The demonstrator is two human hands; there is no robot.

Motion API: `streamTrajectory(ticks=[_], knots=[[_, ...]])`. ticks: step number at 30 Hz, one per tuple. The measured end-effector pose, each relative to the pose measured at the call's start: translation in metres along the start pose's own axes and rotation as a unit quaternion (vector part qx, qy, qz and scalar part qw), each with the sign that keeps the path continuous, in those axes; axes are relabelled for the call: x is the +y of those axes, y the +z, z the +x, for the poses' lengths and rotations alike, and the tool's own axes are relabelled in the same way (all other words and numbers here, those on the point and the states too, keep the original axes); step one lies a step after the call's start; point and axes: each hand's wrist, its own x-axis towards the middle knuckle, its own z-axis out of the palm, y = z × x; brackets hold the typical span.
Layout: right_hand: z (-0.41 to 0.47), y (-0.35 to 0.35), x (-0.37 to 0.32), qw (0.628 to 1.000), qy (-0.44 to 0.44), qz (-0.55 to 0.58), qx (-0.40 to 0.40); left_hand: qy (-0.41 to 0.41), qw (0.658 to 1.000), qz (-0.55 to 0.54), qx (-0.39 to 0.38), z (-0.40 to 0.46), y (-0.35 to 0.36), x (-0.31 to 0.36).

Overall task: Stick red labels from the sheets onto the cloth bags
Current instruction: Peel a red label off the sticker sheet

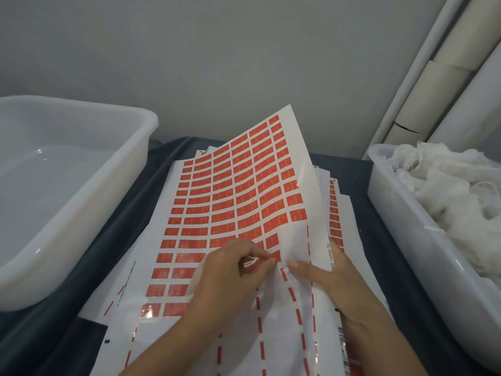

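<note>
Dark tablecloth (130,213) bears white tubs; left hand (230,270) pinches a label (250,264), right hand (333,283) flat.

white tub (81,202) left; perhaps cardboard tubes (444,77) right
</note>
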Motion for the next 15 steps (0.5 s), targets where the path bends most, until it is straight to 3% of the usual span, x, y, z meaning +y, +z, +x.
streamTrajectory(ticks=[15], knots=[[0.0016, -0.0053, 0.0018, 1.0, 0.003, 0.008, 0.006, -0.011, 0.999, -0.016, 0.044, 0.0031, -0.0034, -0.0001]])
